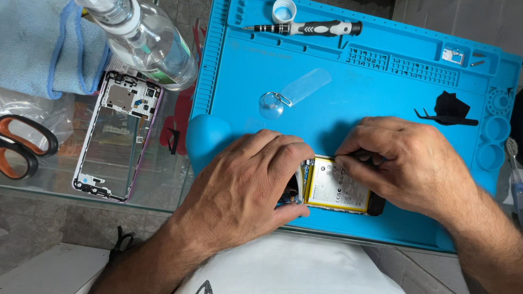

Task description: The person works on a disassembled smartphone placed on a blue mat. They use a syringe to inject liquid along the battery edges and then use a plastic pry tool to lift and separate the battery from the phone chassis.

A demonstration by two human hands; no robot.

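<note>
Two hands at work on one opened phone (338, 188), which lies at the near edge of the blue mat (381, 92).

Left hand (250, 174): clamped over the phone's left end, pinning it flat. Right hand (403, 163): fingertips pinched at the battery's (335, 189) far edge; whether they hold a tool we cannot tell.

Handling, as we judge it: phone light, thin, stiff; battery soft-cased and fragile, best lifted by its edges, never bent or pierced.

Beyond the phone on the mat: clear suction cup (271, 104) with ring, black scrap (449, 109), then screwdriver (305, 27) and white cap (284, 10) at the far rim.

Left of the mat, on glass: back frame (117, 136), scissors (24, 147), clear bottle (147, 38), blue cloth (38, 49).

We see nothing between the hands and the phone.
</note>
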